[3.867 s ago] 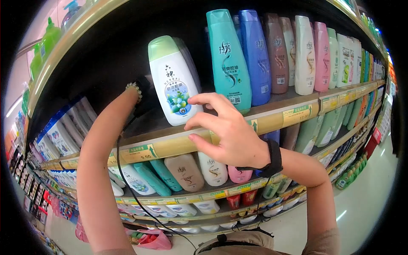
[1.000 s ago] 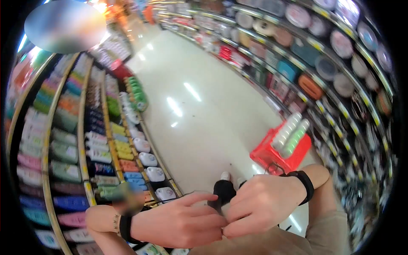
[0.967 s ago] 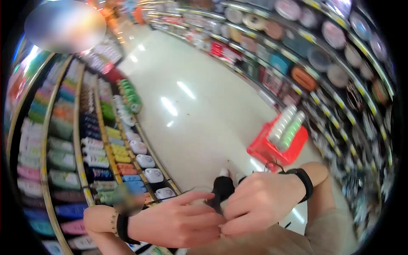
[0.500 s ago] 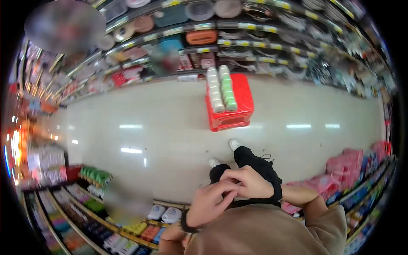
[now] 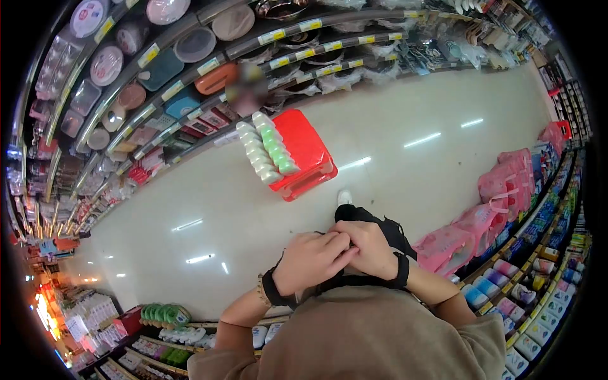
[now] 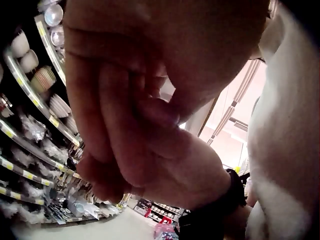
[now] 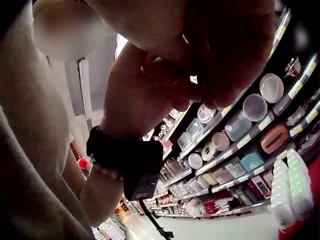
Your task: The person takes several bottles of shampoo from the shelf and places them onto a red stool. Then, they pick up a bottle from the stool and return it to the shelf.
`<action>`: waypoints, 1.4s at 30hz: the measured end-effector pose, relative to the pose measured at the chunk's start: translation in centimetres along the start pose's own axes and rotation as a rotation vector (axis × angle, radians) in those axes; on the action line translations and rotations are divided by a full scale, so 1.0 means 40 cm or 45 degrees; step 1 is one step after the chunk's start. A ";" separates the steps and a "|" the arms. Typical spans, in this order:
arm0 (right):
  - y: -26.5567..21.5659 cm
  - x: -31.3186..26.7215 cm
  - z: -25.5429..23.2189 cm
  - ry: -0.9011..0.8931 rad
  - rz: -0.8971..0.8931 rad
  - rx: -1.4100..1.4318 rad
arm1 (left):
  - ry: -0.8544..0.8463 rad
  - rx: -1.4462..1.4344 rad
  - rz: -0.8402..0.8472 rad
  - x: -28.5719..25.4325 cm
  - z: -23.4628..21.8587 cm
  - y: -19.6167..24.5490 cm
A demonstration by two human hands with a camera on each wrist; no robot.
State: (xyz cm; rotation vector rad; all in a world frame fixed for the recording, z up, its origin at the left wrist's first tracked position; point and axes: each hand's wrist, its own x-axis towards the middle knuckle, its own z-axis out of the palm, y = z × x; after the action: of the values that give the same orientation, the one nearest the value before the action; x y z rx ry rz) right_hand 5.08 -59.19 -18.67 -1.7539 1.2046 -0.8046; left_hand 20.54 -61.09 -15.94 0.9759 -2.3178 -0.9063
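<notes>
My left hand, with a bead bracelet and a black band at the wrist, and my right hand, with a black wrist band, are pressed together in front of my waist. Their fingers overlap, the left fingers lying over the right ones. Whatever may lie between them is hidden. The left wrist view is filled by my left fingers curled against the right hand. In the right wrist view the right hand meets the left wrist band. I wear a beige top and black trousers.
A red basket with white and green bottles stands on the pale floor just ahead of my shoe. Shelves of bowls and tubs line the far side. Pink packs and bottle shelves are at right.
The head view has swung from the shampoo shelf down to the aisle and kept rotating. Both hands came off the shelf, met at my waist and stay joined there.
</notes>
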 end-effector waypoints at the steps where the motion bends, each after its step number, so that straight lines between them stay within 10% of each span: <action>1: 0.013 0.010 -0.021 0.011 -0.005 -0.029 | 0.016 0.025 0.001 0.024 0.010 0.000; 10: 0.153 0.129 -0.111 -0.289 -0.064 -0.217 | 0.132 0.258 -0.182 0.094 0.102 -0.056; 23: 0.434 0.389 0.232 -0.432 -0.070 -0.372 | 0.072 0.204 -1.005 -0.015 0.174 -0.494; 34: 0.757 0.396 0.469 -0.220 0.755 -0.502 | 0.345 0.254 -0.926 0.048 0.270 -0.767; 42: 0.860 0.459 0.527 -0.287 0.687 -0.273 | 0.246 0.143 -0.950 0.040 0.265 -0.832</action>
State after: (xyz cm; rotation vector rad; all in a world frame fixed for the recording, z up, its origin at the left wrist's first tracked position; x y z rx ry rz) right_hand 15.28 -76.98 -57.98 -1.5195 1.5490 -0.1619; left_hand 27.73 -75.81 -46.83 1.9460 -1.8545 -0.8877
